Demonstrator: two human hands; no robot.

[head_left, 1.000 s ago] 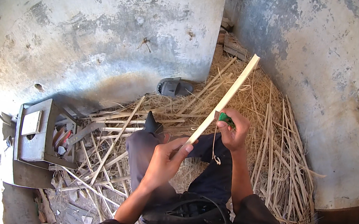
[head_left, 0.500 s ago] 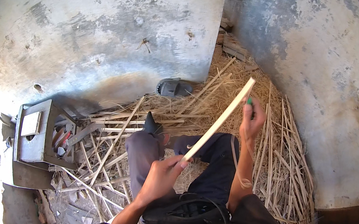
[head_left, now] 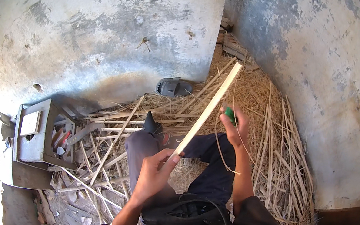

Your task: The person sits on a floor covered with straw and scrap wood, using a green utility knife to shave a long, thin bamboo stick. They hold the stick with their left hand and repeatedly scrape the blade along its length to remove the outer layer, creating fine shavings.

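My left hand (head_left: 155, 170) is closed round the lower end of a long pale wooden strip (head_left: 208, 109), thumb along its side. The strip slants up and to the right, its far end in the air above the shavings. My right hand (head_left: 237, 126) is closed on a small green object (head_left: 230, 116), mostly hidden by the fingers, so its kind does not show. That hand is just right of the strip, apart from it. Thin curled shavings (head_left: 220, 153) hang around the right hand and wrist.
Pale shavings (head_left: 252, 84) heap up in the corner between two stained walls. Loose strips (head_left: 292, 163) lie at the right, more (head_left: 109, 160) at the left. A grey sandal (head_left: 174, 87) rests by the wall. A worn wooden box (head_left: 42, 135) stands at the left.
My right hand has moved left and down, nearer the strip's middle, and more of the green object shows. The strip has swung to the left and stands steeper. The hanging shavings have shifted.
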